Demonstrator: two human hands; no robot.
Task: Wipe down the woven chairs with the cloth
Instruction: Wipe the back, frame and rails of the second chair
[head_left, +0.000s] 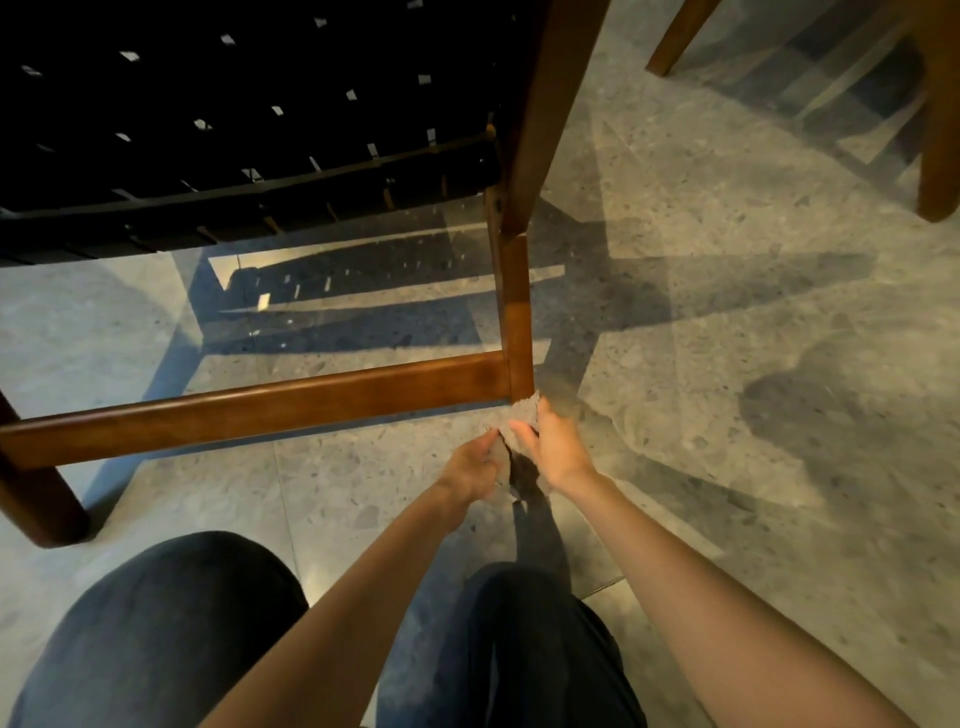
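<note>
Two hands, left hand (470, 467) and right hand (555, 447), fingers pinching one cloth (523, 415) touching leg (517, 312) of one woven chair (311, 400).

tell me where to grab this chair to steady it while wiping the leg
Probably best to take the low crossbar from above, close to its joint with the leg: it lies level, bare and rounded, easy to wrap, right beside the cloth.

Woven chair (249, 405), one, at ten o'clock; other wooden legs (940, 130), two, at one o'clock; cloth (524, 415), one; left hand (475, 467) and right hand (558, 447), two.
</note>
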